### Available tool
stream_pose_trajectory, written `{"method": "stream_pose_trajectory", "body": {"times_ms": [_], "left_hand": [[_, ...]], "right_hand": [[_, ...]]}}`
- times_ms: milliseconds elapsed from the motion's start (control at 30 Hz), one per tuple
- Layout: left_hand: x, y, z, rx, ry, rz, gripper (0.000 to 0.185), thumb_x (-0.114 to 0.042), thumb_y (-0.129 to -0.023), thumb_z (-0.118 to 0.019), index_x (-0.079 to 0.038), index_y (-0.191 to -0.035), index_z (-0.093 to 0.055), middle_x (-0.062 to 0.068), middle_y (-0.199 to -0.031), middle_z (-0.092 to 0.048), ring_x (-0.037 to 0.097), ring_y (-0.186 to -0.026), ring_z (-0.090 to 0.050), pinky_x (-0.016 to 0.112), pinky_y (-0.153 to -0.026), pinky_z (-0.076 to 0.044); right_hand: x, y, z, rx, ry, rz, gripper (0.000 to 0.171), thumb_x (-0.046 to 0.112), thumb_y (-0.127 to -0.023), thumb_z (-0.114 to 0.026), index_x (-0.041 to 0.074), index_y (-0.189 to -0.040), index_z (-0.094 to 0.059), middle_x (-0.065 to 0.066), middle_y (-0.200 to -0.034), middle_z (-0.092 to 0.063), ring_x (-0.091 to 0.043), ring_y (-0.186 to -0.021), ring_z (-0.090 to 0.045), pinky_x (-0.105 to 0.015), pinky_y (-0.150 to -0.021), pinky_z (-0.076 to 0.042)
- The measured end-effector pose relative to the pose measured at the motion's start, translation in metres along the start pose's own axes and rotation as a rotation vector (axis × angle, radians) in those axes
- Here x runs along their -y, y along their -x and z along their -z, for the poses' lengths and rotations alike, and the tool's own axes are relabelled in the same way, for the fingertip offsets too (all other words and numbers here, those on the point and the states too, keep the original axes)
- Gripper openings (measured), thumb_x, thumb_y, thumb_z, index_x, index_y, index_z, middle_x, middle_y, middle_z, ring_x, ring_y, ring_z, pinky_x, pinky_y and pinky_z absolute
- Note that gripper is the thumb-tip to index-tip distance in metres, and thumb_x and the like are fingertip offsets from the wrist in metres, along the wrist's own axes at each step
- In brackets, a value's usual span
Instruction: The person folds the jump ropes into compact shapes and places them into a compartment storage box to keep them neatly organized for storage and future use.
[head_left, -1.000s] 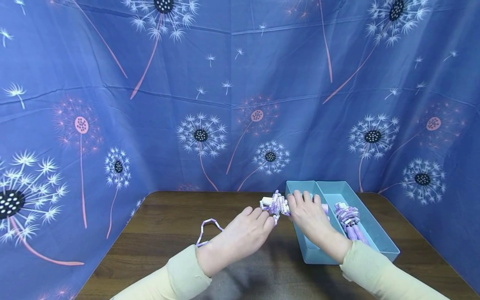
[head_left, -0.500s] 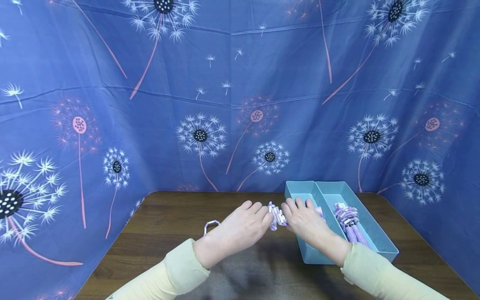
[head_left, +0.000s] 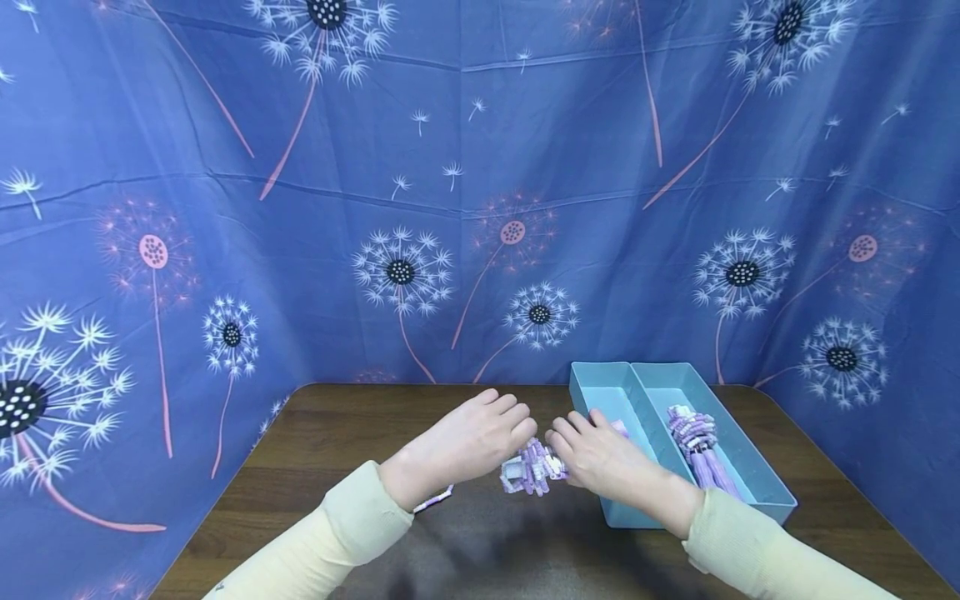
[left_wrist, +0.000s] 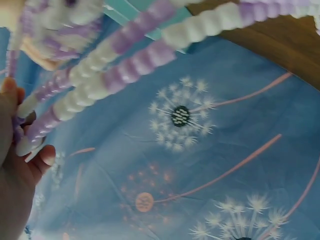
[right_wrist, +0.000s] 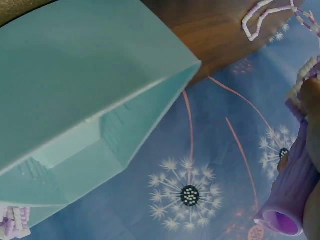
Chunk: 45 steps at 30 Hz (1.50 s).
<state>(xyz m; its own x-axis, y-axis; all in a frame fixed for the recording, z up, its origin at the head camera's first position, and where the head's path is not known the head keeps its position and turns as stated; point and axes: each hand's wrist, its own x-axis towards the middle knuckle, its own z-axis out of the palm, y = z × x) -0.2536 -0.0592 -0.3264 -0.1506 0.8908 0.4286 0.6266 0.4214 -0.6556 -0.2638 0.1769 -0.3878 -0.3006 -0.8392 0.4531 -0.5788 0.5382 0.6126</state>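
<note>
In the head view a beaded jump rope [head_left: 532, 468] in purple and white is bunched in a coil between the hands, above the table. My right hand [head_left: 600, 454] grips its purple handles; the hollow end of one handle [right_wrist: 285, 200] shows in the right wrist view, beads wound at its other end. My left hand [head_left: 480, 437] pinches the beaded cord [left_wrist: 120, 75], whose strands run away from thumb and fingers in the left wrist view. A loose length of cord [head_left: 435, 498] hangs or lies by the left wrist.
A light blue two-part tray [head_left: 783, 505] stands at the right of the brown wooden table [head_left: 360, 417]. Its right compartment holds another coiled beaded jump rope [head_left: 693, 429] with purple handles. A blue dandelion-print cloth [head_left: 465, 125] hangs behind the table.
My left hand has moved up and slightly left over the coil, and the coil has come lower and nearer. The right hand has drawn a little to the left. The loose loop has been pulled shorter.
</note>
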Motion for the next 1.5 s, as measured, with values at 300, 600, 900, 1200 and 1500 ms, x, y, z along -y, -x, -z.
{"method": "stream_pose_trajectory", "body": {"times_ms": [300,600,900,1200,1500], "left_hand": [[0.013,0.006,-0.012,-0.013,0.051,-0.010,0.010,-0.020,-0.096,-0.047,-0.014,-0.089,-0.052,-0.005,-0.081,-0.051,0.013,-0.074,-0.048,0.026,-0.068,-0.038],[0.026,0.011,-0.025,0.002,0.054,-0.044,0.016,-0.011,-0.098,-0.037,-0.013,-0.089,-0.050,-0.004,-0.079,-0.047,0.013,-0.071,-0.042,0.025,-0.068,-0.035],[0.045,0.016,-0.038,0.012,0.041,0.014,0.013,-0.014,-0.096,-0.038,-0.012,-0.093,-0.051,-0.003,-0.086,-0.052,0.016,-0.079,-0.047,0.027,-0.071,-0.038],[0.057,0.032,-0.060,0.053,0.105,0.076,0.011,-0.014,-0.096,-0.039,-0.012,-0.095,-0.050,-0.002,-0.089,-0.051,0.016,-0.080,-0.046,0.028,-0.072,-0.037],[0.054,0.040,-0.075,-0.001,0.144,0.106,0.013,-0.013,-0.095,-0.036,-0.011,-0.094,-0.049,-0.001,-0.085,-0.049,0.016,-0.077,-0.046,0.029,-0.068,-0.036]], "right_hand": [[-0.001,-0.003,0.008,-0.036,-0.053,0.085,0.068,0.048,-0.051,-0.084,0.010,-0.100,-0.056,-0.002,-0.092,-0.052,-0.021,-0.078,-0.047,-0.035,-0.066,-0.035],[-0.003,0.000,0.009,-0.058,-0.109,0.094,0.071,0.045,-0.047,-0.087,0.010,-0.100,-0.055,-0.001,-0.096,-0.053,-0.020,-0.081,-0.048,-0.035,-0.068,-0.036],[-0.005,0.003,0.013,-0.078,-0.108,0.141,0.076,0.049,-0.047,-0.085,0.011,-0.105,-0.054,-0.001,-0.100,-0.054,-0.019,-0.085,-0.049,-0.036,-0.070,-0.036],[-0.007,0.004,0.017,-0.112,-0.140,0.168,0.076,0.046,-0.047,-0.083,0.010,-0.107,-0.053,-0.001,-0.102,-0.055,-0.019,-0.088,-0.050,-0.037,-0.073,-0.037],[-0.009,0.001,0.018,-0.246,-0.263,0.150,0.060,0.035,-0.056,-0.075,0.005,-0.103,-0.054,-0.004,-0.102,-0.055,-0.019,-0.091,-0.051,-0.035,-0.077,-0.038]]}}
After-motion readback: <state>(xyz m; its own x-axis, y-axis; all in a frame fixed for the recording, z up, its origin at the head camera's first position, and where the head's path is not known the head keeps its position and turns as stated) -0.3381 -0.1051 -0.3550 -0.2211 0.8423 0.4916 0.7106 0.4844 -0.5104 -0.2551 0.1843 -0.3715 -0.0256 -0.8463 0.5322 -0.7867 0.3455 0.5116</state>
